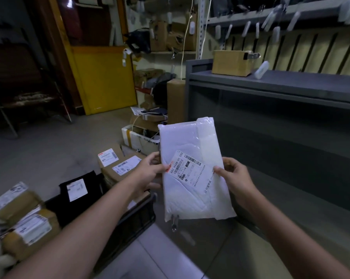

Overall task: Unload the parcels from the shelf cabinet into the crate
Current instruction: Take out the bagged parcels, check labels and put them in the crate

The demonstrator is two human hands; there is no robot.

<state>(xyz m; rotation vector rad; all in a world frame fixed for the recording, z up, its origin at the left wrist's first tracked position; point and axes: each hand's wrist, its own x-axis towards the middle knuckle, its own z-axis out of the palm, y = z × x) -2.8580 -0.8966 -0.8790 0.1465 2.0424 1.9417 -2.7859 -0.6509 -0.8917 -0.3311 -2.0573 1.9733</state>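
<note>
Both of my hands hold a flat white plastic mailer parcel (192, 174) upright in front of me, its shipping label facing me. My left hand (150, 172) grips its left edge, thumb on the front. My right hand (235, 178) pinches the right edge. The grey shelf cabinet (271, 83) stands to the right, with a brown cardboard box (231, 62) on its top. Down at the left sits the black crate (138, 216), holding several brown labelled parcels (117, 164) and a black one (77, 188).
More brown parcels (27, 222) lie at the lower left. A white foam box (139, 137) and cardboard cartons crowd the floor beyond the crate. A yellow door (105, 79) is at the back. Wall shelves with hanging tags (271, 25) run above the cabinet.
</note>
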